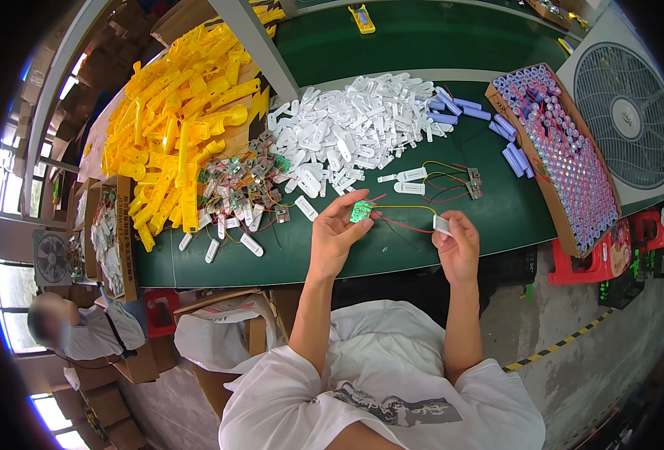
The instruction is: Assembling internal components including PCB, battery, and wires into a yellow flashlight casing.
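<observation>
My left hand [337, 231] pinches a small green circuit board [361, 211] between thumb and fingers, just above the green table's front part. Yellow, red and black wires [403, 208] trail from the board, and the yellow one runs across to a small white piece [442, 225]. That piece sits between the thumb and fingers of my right hand [459, 244]; its exact kind is hard to make out. Beyond my hands lie white oblong plastic pieces [410, 181] and a wired metal-and-board part [474, 182].
A big heap of white plastic covers [347, 127] fills the table's middle, with wired circuit boards [242, 180] and yellow plastic housings [189, 112] to its left. Purple battery cells [513, 159] lie near a cardboard tray of cells [572, 165]. A large fan [624, 112] stands right; a person [84, 322] is far left.
</observation>
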A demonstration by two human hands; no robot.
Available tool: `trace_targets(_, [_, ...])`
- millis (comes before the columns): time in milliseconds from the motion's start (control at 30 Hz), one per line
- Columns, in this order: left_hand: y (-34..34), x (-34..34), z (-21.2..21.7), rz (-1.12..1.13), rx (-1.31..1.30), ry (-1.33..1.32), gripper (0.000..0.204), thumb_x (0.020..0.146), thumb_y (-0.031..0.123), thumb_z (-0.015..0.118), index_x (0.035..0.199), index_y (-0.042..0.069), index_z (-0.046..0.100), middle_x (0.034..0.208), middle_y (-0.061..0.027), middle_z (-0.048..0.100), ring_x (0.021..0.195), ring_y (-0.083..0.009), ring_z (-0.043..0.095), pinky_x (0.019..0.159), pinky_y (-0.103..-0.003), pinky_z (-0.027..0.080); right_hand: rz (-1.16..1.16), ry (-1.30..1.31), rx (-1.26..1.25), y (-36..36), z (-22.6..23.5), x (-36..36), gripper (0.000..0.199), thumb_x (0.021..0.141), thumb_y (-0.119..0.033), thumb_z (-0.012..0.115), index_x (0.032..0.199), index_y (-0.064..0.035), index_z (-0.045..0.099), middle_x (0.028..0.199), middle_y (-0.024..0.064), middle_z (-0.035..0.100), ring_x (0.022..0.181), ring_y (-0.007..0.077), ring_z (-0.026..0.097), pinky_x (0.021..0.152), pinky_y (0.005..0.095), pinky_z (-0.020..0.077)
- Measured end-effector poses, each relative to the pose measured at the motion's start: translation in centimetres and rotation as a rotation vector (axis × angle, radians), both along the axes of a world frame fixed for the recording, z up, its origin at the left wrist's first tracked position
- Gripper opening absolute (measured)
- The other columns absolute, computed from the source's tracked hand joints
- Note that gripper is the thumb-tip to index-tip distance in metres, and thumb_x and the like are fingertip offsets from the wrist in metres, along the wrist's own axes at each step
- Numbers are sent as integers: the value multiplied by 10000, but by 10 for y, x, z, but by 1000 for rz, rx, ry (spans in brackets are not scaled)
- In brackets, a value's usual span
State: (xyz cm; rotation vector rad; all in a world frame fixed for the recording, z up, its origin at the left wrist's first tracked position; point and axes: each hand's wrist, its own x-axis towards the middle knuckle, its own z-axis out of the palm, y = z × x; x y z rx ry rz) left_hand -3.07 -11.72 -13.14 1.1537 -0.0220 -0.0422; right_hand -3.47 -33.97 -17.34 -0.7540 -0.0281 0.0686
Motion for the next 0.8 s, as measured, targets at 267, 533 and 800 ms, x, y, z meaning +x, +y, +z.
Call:
trace_targets(267, [-7,5,7,187,114,-63,427,781,-105,683,1189,-36,576,1126,-132,630,968,-215,667,827,-288,537,-102,-189,-662,-10,17,-15,103,849,-38,677,927,25,657,787,60,629,639,95,538,580,236,409])
trace_targets(533, [-14,0,19,125,1035,-327,369,744,-33,712,1102,25,643,1071,-105,640,821,-199,662,722,-290,541,-105,-785,-999,-20,108,6,161,698,-3,742,853,-26,704,680,75,636,547,166,556,511,263,414])
trace_targets(800, [-5,-27,42,139,1150,-474,227,700,138,784,775,36,596,819,-94,538,762,-259,586,636,-355,483,-505,-547,-952,-28,104,27,248,825,-1,700,1049,86,637,902,132,676,799,159,638,738,244,500])
